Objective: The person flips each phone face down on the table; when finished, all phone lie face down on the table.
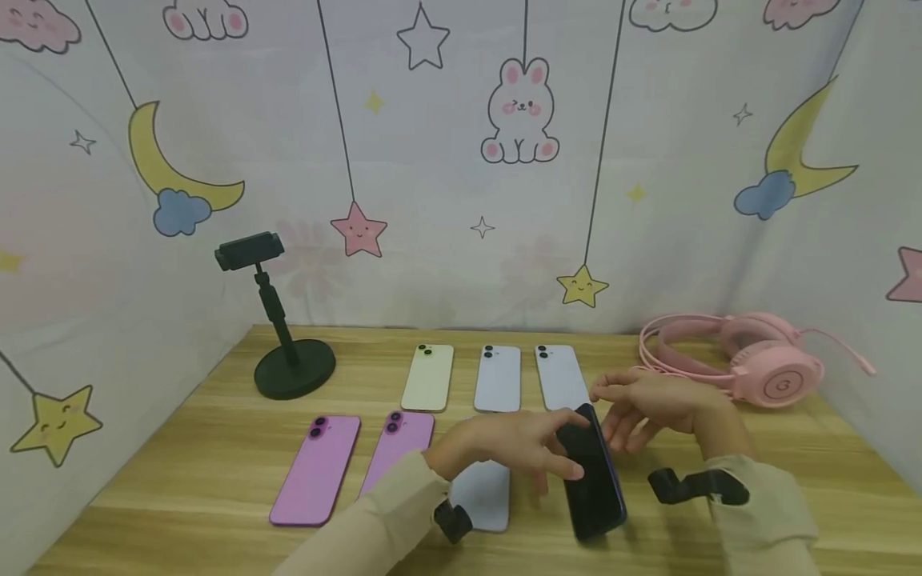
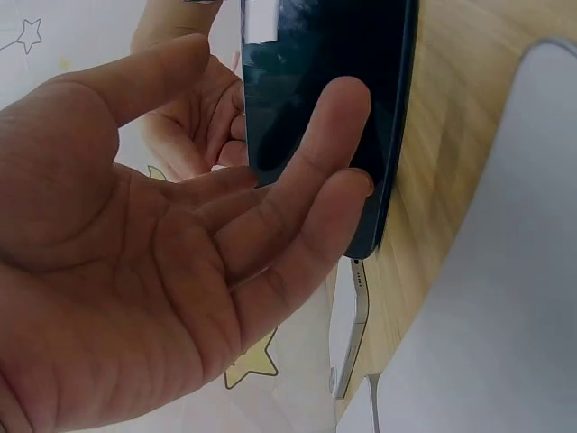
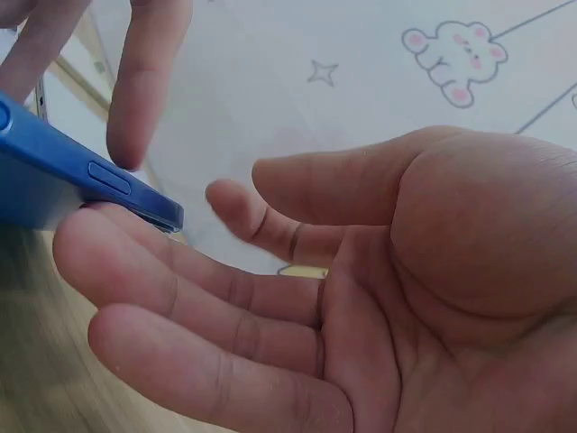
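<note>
A smartphone (image 1: pixel 596 492) with a black screen and a blue-purple frame is tilted at the front, right of centre, its screen facing up. Over its upper left part reaches my left hand (image 1: pixel 520 440), fingers loosely extended across the screen. In the left wrist view, those fingers (image 2: pixel 343 113) overlap the dark screen; contact cannot be made out. My right hand (image 1: pixel 659 406) is at the phone's right side with fingers spread. The right wrist view shows its fingertips (image 3: pixel 86 244) close against the blue edge (image 3: pixel 108 176), thumb apart from it.
Left of the phone lie a pale phone (image 1: pixel 486 500), partly under my left arm, and two pink phones (image 1: pixel 317 472). Behind are a cream phone (image 1: pixel 428 380) and two white phones (image 1: pixel 499 382). A black stand (image 1: pixel 288 368) is back left, pink headphones (image 1: pixel 771 372) back right.
</note>
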Available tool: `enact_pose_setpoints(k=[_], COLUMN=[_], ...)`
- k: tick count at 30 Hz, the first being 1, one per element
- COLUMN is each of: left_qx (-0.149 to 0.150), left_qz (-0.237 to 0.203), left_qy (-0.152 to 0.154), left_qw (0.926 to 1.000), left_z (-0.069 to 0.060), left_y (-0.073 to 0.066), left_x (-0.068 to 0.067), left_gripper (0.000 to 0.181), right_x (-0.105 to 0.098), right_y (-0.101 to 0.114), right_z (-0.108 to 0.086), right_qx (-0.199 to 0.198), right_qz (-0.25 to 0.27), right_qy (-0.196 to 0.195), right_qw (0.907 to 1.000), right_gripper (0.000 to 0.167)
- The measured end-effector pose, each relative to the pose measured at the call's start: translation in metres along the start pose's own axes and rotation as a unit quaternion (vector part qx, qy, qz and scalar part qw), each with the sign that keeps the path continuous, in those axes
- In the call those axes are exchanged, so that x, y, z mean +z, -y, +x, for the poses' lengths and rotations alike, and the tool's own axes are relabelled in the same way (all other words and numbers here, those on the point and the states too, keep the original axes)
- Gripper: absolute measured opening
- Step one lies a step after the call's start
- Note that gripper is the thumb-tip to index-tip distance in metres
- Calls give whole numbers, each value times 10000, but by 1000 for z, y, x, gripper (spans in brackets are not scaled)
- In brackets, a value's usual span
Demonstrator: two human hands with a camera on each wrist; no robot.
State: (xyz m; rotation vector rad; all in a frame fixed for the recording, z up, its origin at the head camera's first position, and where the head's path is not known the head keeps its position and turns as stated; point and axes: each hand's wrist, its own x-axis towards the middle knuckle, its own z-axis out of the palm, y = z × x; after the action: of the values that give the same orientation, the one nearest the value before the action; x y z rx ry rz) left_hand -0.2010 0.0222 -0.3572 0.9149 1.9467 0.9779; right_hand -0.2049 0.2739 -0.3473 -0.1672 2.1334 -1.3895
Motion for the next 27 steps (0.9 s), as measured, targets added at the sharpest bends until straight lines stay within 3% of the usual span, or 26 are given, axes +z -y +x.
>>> enact_pose_setpoints(k=[9,18,27], left_qx=[312,199,399], left_qz=[53,588,728], left_qy=[259,134,136], left_qw=[9992,9980,9965], left_z=[-4,-7,-9], left_y=[-2,-4,-4], left_x=[-7,-10,-11], left_gripper=[66,50,37], right_x=[2,7,12], right_y=[6,8,6], right_z=[-3,3,4], right_qx=[-402,-649,-376], right_qz=[280,282,150], right_qy=[403,501,709], right_qw=[9980,9962,9967], right_gripper=[29,37,53])
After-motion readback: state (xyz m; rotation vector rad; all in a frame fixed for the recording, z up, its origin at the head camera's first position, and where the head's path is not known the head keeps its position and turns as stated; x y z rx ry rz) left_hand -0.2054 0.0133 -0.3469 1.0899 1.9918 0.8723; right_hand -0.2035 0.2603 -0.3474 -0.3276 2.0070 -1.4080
